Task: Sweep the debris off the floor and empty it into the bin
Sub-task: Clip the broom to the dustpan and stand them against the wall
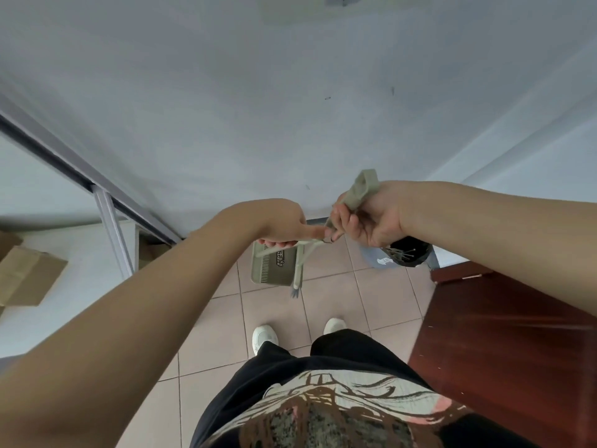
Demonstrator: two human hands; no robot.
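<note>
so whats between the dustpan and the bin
In the head view, the broom is right beside the dustpan; past it only bare floor tiles run up to the bin.

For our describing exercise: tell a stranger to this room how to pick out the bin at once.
Follow the white wall down to the tiled floor, then look right, beside the dark red-brown wooden panel. Partly hidden under the right hand stands the bin: pale-sided with a black liner, unlike the flat olive-green dustpan to its left.
</note>
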